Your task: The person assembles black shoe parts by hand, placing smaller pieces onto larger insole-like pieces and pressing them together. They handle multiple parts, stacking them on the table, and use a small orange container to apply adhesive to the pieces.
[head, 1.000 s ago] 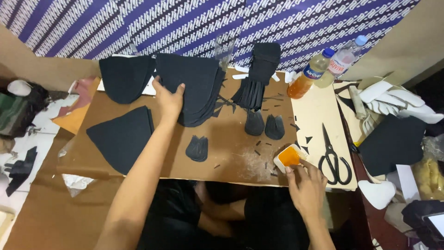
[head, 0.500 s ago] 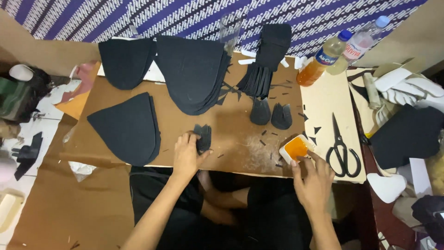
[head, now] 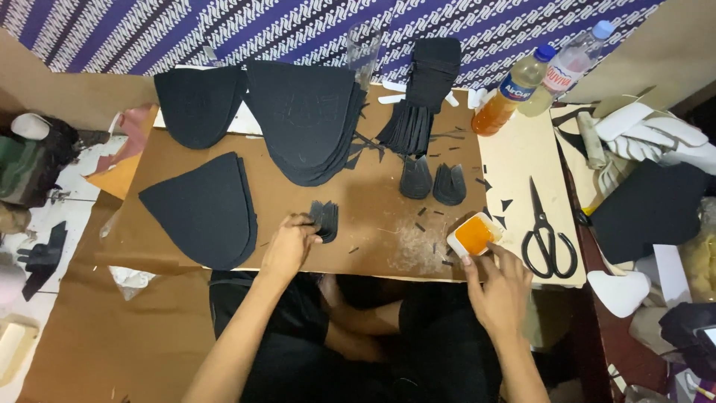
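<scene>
Left hand pinching small black pieces, seemingly upright, long axis away

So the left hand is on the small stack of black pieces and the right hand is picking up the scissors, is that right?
Not quite. The left hand is on the small black stack, but the right hand touches the little tub of orange paste; the scissors lie untouched beside it, as the head view shows.
</scene>
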